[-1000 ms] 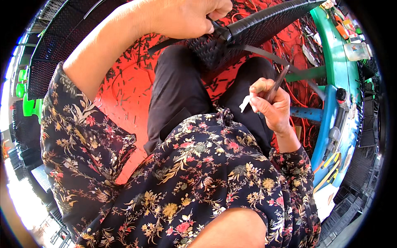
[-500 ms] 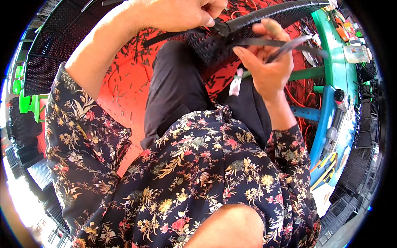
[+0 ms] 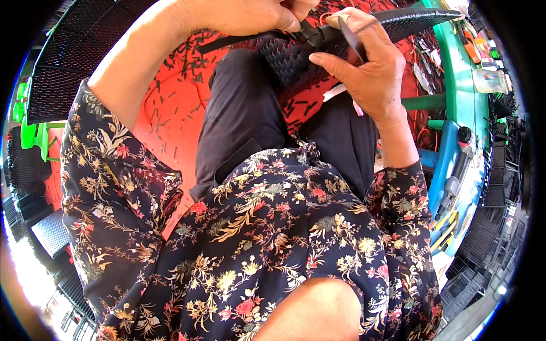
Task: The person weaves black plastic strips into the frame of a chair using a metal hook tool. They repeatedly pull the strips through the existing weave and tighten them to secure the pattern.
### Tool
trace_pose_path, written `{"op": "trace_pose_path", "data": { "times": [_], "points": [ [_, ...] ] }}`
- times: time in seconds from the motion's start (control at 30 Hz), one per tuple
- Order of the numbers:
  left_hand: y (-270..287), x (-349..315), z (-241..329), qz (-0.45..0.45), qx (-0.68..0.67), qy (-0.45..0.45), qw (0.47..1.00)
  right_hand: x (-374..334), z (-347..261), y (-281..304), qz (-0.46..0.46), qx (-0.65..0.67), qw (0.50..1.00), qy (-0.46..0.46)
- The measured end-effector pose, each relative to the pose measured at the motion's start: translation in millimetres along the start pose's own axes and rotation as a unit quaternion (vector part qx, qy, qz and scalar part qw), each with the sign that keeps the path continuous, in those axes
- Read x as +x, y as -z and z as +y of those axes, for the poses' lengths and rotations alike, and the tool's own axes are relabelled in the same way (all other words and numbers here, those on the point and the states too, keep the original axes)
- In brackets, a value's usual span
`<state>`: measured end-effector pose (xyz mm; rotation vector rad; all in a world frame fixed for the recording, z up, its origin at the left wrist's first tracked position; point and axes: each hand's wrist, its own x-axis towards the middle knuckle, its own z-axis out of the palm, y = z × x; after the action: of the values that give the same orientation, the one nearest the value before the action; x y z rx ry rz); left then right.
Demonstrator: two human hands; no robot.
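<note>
A black woven panel (image 3: 278, 59) with a thick wrapped edge slants above my knees at the top. My left hand (image 3: 259, 16) closes at the near end of that edge, its thumb against the wrapping; the top of the picture cuts off part of its fingers. Over the edge, just to the right, my right hand (image 3: 369, 65) grips a flat black strip (image 3: 351, 41), which bends between thumb and fingers. A second dark strip (image 3: 227, 42) sticks out leftward beneath my left hand. Below my right palm hangs a small white scrap (image 3: 335, 92).
Short black offcuts litter the red floor (image 3: 170, 125). On the right stand a green frame (image 3: 458, 96) and a blue-edged surface (image 3: 446, 165) with a grey hand tool (image 3: 452, 184) and yellow-handled tools (image 3: 446, 230). Another woven panel (image 3: 74, 68) and a green chair (image 3: 35, 136) are left.
My right hand has moved up and left onto the wrapped edge, drawing the strip in close. The strip's loose length no longer reaches out to the right. My left hand stays nearly in place.
</note>
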<state>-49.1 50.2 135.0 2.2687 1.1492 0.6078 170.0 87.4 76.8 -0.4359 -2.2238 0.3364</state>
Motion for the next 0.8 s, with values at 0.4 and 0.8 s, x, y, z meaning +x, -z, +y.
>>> {"op": "trace_pose_path", "data": {
  "times": [0.4,0.8],
  "points": [
    [-0.1,-1.8,2.5,0.015,-0.019,-0.006,1.000,-2.0,1.4,3.6,0.007,0.033,0.999,-0.031],
    [-0.4,0.4,4.7,0.027,-0.041,0.017,0.999,3.9,-0.5,12.1,-0.024,0.049,0.997,-0.063]
  ]
}}
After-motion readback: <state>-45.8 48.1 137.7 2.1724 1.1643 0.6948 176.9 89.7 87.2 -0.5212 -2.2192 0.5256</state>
